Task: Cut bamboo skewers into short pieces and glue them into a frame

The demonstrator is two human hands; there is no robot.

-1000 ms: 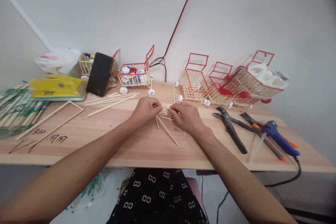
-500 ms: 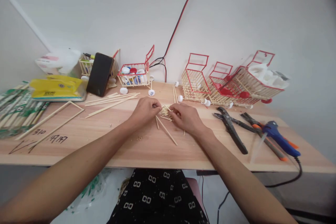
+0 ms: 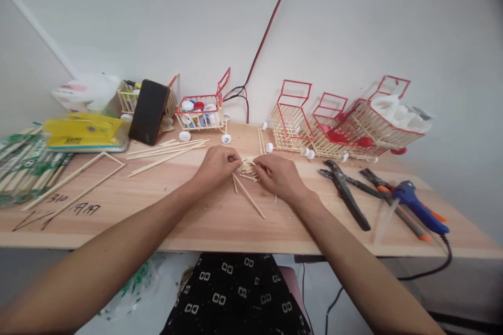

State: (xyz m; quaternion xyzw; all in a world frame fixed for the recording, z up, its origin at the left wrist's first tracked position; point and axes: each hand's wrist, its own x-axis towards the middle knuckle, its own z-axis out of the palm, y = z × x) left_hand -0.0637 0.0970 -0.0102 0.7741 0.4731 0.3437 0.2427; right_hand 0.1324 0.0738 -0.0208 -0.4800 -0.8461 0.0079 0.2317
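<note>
A small pile of short wooden sticks (image 3: 247, 169) lies on the table between my hands. My left hand (image 3: 220, 163) is at the pile's left side, thumb and fingers pinched together; whatever may be between them is too small to make out. On the other side, my right hand (image 3: 277, 172) has its fingertips closed on one end of a short wooden stick (image 3: 250, 162) that points toward the left fingers. A longer wooden stick (image 3: 252, 199) lies slanted just in front of the pile, with another short piece close by.
Several miniature stick carts with red rims (image 3: 293, 125) line the wall. Long sticks (image 3: 168, 156), a bent stick frame (image 3: 74, 180), a phone (image 3: 148, 111) and a yellow packet (image 3: 84, 133) lie left. Cutting pliers (image 3: 348, 196) and a blue glue gun (image 3: 422, 207) lie right.
Both hands keep almost the same place and pinched pose over the pile. The whole view has shifted very slightly; no object has visibly moved.
</note>
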